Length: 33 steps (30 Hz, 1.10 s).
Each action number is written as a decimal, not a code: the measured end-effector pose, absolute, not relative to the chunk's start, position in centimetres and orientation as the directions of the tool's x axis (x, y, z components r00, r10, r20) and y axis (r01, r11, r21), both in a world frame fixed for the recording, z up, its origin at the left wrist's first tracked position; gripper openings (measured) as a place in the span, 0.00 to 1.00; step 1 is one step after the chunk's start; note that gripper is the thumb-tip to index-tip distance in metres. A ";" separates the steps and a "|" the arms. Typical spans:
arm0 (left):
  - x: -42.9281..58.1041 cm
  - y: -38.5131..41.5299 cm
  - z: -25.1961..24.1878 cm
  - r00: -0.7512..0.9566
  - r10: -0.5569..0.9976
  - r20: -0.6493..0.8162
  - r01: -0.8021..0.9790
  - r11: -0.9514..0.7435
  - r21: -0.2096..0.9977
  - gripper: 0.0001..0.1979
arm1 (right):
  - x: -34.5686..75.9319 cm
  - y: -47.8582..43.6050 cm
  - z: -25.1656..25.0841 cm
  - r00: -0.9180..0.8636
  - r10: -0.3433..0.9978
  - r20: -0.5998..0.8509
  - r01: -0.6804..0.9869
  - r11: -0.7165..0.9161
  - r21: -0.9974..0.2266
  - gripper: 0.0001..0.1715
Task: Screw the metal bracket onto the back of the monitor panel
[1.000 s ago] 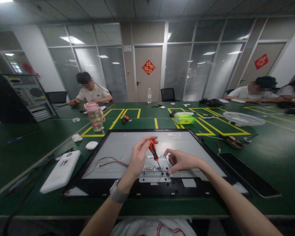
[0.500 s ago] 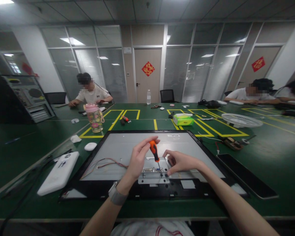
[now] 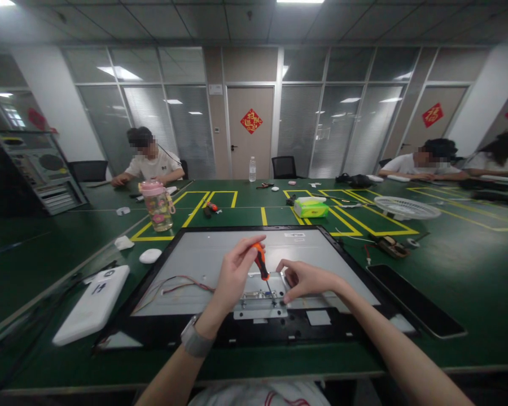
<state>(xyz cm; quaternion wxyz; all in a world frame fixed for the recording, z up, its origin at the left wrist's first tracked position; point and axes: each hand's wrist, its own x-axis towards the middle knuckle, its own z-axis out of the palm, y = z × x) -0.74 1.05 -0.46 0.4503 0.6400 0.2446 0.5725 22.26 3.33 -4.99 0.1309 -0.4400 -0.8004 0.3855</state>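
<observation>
My left hand (image 3: 233, 273) grips an orange and black screwdriver (image 3: 260, 260) by its handle, the fingers stretched over the top. The shaft slants down to a metal bracket (image 3: 254, 313) with connectors along it; where exactly the tip sits is too small to make out. Thumb and curled fingers of my right hand (image 3: 307, 280) hold the bracket's right side. The bracket lies on the grey back of a flat display panel (image 3: 220, 248) with a black frame. Thin coloured wires (image 3: 182, 279) run over the panel to the left of my left hand.
A white power bank (image 3: 93, 304) and dark cables lie left of the panel; a black phone (image 3: 415, 299) lies right. Beyond stand a pink-lidded bottle (image 3: 157, 208) and a green tissue pack (image 3: 311, 207). A computer case (image 3: 29, 175) stands far left. Other people sit across the table.
The whole view has shifted slightly, so things appear a little further left and lower. Both hands keep their holds, and the screwdriver stays slanted at the bracket.
</observation>
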 end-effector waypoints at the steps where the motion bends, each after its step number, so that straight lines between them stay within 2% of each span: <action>1: -0.8 1.1 -0.5 0.237 0.834 0.498 -0.231 -0.450 0.863 0.16 | 22.3 3.3 -5.0 -0.577 0.806 -0.132 0.603 0.311 -0.735 0.41; 4: -0.8 1.0 -0.6 0.244 0.841 0.482 -0.254 -0.424 0.869 0.16 | 22.3 3.4 -5.0 -0.576 0.807 -0.133 0.598 0.304 -0.742 0.40; 8: -0.6 1.0 -0.3 0.206 0.819 0.536 -0.178 -0.507 0.843 0.13 | 22.3 3.4 -5.1 -0.580 0.806 -0.120 0.592 0.316 -0.741 0.41; 14: -0.8 1.3 -0.7 0.238 0.845 0.479 -0.242 -0.426 0.872 0.16 | 22.2 3.4 -5.0 -0.575 0.808 -0.125 0.602 0.315 -0.734 0.42; 20: -0.8 1.1 -0.4 0.215 0.825 0.524 -0.184 -0.492 0.851 0.14 | 22.2 3.5 -5.2 -0.580 0.806 -0.121 0.595 0.316 -0.739 0.43; 28: -0.6 1.3 -0.9 0.305 0.821 0.483 -0.312 -0.393 0.865 0.17 | 22.2 3.5 -5.2 -0.580 0.806 -0.116 0.597 0.325 -0.733 0.41; 33: -0.3 1.0 -0.7 0.255 0.818 0.515 -0.230 -0.466 0.854 0.12 | 22.4 3.7 -5.5 -0.588 0.802 -0.111 0.587 0.328 -0.740 0.41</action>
